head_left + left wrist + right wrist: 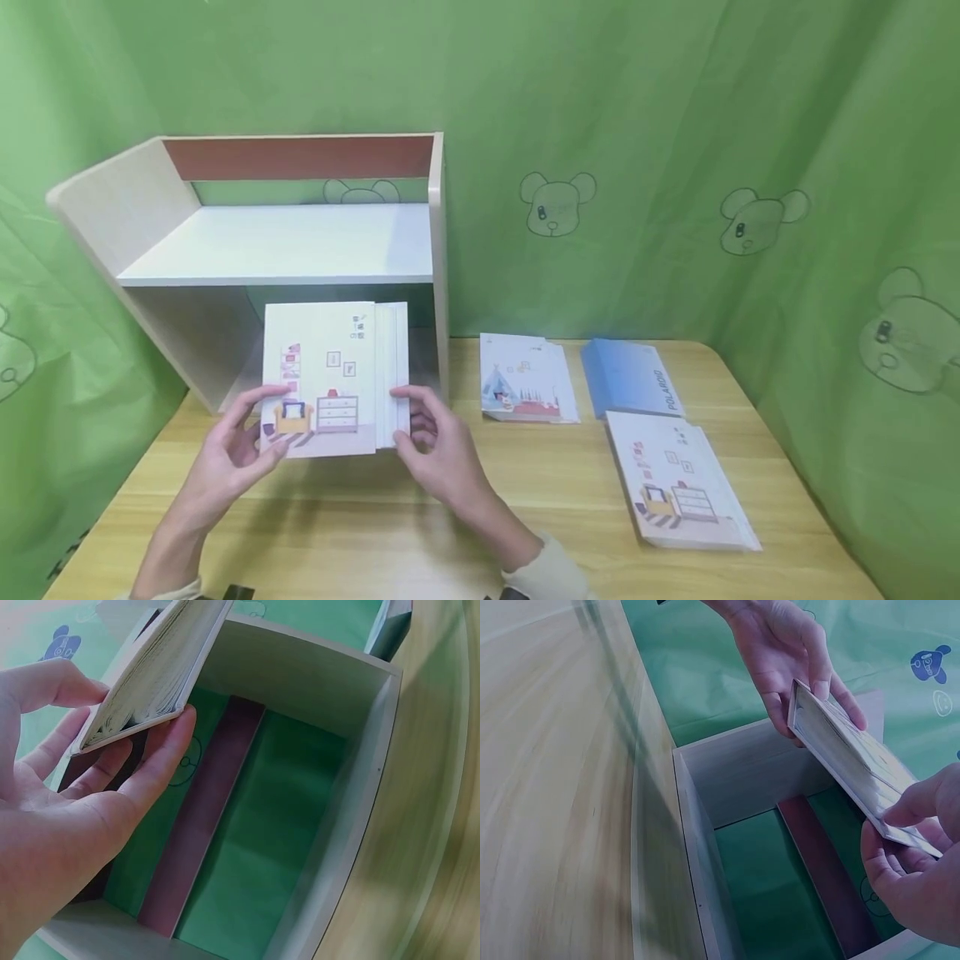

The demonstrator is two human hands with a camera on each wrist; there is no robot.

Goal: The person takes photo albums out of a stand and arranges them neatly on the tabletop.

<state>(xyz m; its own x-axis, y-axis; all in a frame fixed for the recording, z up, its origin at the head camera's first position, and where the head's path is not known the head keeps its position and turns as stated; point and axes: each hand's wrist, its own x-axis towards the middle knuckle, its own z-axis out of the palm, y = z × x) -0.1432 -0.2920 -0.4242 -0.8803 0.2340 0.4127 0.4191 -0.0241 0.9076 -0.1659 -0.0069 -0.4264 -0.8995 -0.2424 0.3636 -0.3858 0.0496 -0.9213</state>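
Both hands hold a white photo album [322, 367] with a printed armchair and drawers on its cover, in front of the shelf's lower opening. My left hand [228, 454] grips its left edge, thumb on the cover. In the left wrist view the left hand [75, 772] has its fingers beneath the album [161, 671], whose page edges show. My right hand [442, 454] pinches the album's right side between thumb and fingers. The right wrist view shows the right hand [922, 855] at one end of the album [847, 754] and the left hand [787, 656] at the other.
A two-level white shelf [277, 242] stands behind the album on the wooden table [540, 508]. To its right lie a tent-print album [521, 375], a blue album [630, 375] marked POLAROID, and another armchair-print album [675, 483]. Green curtain [637, 100] surrounds the table.
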